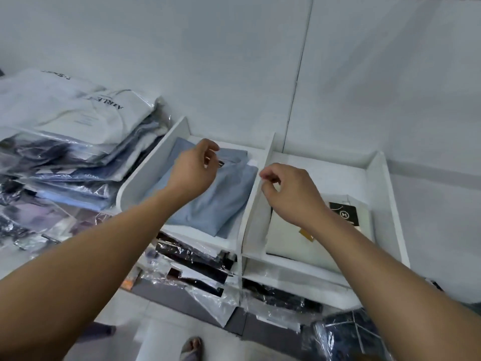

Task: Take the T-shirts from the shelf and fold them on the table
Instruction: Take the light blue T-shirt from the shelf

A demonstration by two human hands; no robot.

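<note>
Reaching over a white shelf (260, 194), the person held both hands above its top compartments. The left hand (194, 173) hovered over a folded light-blue T-shirt (216, 201) in the left compartment, fingers loosely curled and holding nothing. The right hand (291, 191) hung by the divider, fingers likewise curled around nothing, above a cream T-shirt (294, 238) in the right compartment, which carried a black tag (343, 213) with a circled "M". Beside the shelf lay a pile of bagged garments (65, 142); the top bag's upside-down print began "AIRLE", the rest unreadable.
</note>
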